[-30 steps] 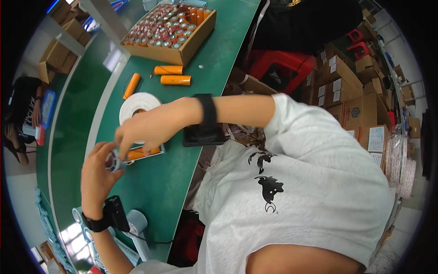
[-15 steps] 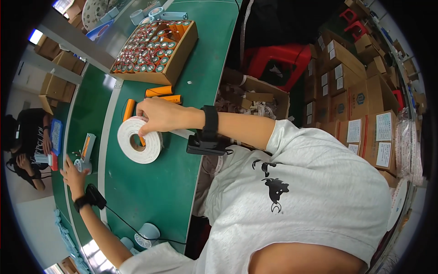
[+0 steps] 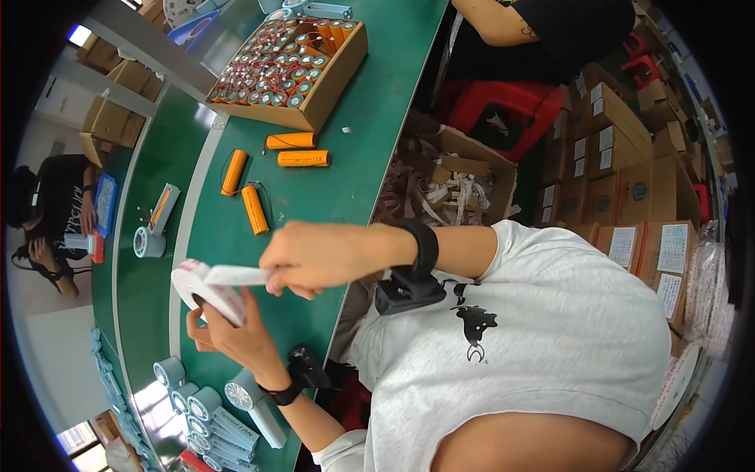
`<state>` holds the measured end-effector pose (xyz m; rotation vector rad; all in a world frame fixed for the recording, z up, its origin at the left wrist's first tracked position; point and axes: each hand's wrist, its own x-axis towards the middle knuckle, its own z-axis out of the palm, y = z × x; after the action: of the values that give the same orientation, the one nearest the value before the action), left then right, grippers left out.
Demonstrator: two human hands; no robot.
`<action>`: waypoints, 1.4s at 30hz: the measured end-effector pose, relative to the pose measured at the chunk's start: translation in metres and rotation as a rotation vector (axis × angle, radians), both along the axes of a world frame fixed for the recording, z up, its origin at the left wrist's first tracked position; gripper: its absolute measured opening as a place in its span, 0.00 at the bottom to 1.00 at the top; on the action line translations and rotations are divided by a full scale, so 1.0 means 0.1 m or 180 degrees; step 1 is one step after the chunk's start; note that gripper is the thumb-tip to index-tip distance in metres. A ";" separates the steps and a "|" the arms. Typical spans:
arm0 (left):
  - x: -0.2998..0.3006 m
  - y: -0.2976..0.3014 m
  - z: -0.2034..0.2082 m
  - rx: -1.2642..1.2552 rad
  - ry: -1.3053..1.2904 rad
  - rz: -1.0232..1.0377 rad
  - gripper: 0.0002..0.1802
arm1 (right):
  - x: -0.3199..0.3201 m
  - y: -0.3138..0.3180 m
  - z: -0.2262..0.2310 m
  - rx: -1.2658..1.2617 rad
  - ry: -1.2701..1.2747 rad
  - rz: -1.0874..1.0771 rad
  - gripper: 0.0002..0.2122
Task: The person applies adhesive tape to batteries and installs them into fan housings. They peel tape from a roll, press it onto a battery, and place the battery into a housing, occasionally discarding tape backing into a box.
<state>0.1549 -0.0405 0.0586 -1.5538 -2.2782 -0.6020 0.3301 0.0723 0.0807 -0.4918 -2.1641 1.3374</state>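
the roll of tape (image 3: 222, 301) is white, with faint reddish marks on its outer surface, and a flat, plain white strip (image 3: 237, 275) runs off it to the right, pulled straight. the roll is tilted and looks held up over the green bench (image 3: 330, 193), well apart from the four loose orange battery cells (image 3: 254, 210) and the cardboard box (image 3: 342, 82) packed with more of them. the left hand (image 3: 237, 342) grips the roll from below, thumb up along the right side and fingers curled round the left; whether a fingertip sits inside the core, i can't tell. its forearm rises from the lower edge, with light-blue fans (image 3: 267, 425) lying to its left. the right hand (image 3: 318, 256) comes in level from the right, back of the hand up, fingers bent, closed in a pinch on the strip's end. both wrists wear black straps.
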 end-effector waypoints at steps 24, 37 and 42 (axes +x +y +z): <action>0.17 -0.29 -0.05 0.0454 -0.1467 -0.0164 0.26 | -0.33 0.32 -0.33 -0.0145 0.0484 -0.0057 0.16; 0.21 -0.23 -0.22 0.0745 -0.0407 -0.0146 0.33 | -0.29 0.01 0.09 -0.1101 0.0613 0.0258 0.12; 0.15 -0.25 -0.15 0.0494 0.0001 -0.0260 0.31 | -0.41 0.00 0.04 -0.0542 0.0679 0.0063 0.12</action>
<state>0.1701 -0.0657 0.0435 -1.5768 -2.1206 -0.7803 0.2887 0.0726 0.0846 -0.3739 -1.8975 1.5202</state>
